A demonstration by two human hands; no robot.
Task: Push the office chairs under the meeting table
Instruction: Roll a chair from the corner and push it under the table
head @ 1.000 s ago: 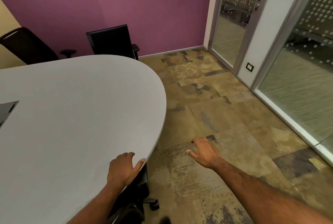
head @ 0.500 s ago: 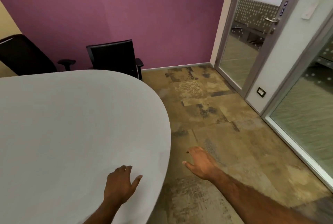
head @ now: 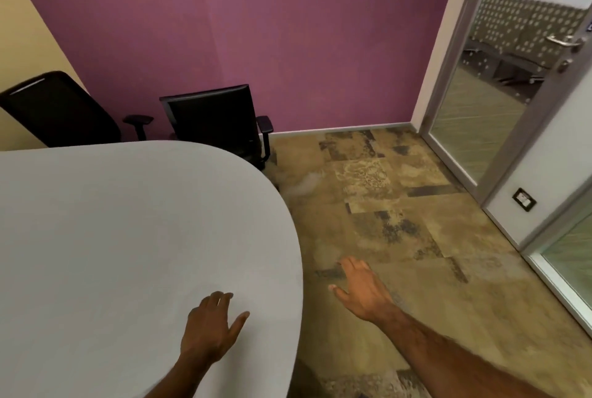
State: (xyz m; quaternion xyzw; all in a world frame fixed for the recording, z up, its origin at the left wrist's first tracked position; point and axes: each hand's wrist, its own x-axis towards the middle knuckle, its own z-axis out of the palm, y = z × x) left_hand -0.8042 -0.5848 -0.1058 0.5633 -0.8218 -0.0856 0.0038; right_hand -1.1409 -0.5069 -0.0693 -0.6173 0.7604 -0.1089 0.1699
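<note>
The grey rounded meeting table (head: 128, 237) fills the left half of the view. Two black office chairs stand behind its far edge against the purple wall: one (head: 214, 122) at the table's far right curve, with its armrest showing, and another (head: 61, 109) at the far left, partly cut off. My left hand (head: 211, 327) is over the tabletop near its right edge, fingers spread and holding nothing. My right hand (head: 362, 292) hangs open over the carpet to the right of the table, holding nothing.
Patterned brown carpet (head: 400, 221) covers the floor right of the table. A glass door (head: 499, 93) with a metal handle stands in the right wall, with glass panels further right. A wall socket (head: 524, 200) sits low beside the door.
The view has moved forward and up along the table. The chair base under the table's near edge has dropped out of view. My left hand left the table's rim and is now over the top.
</note>
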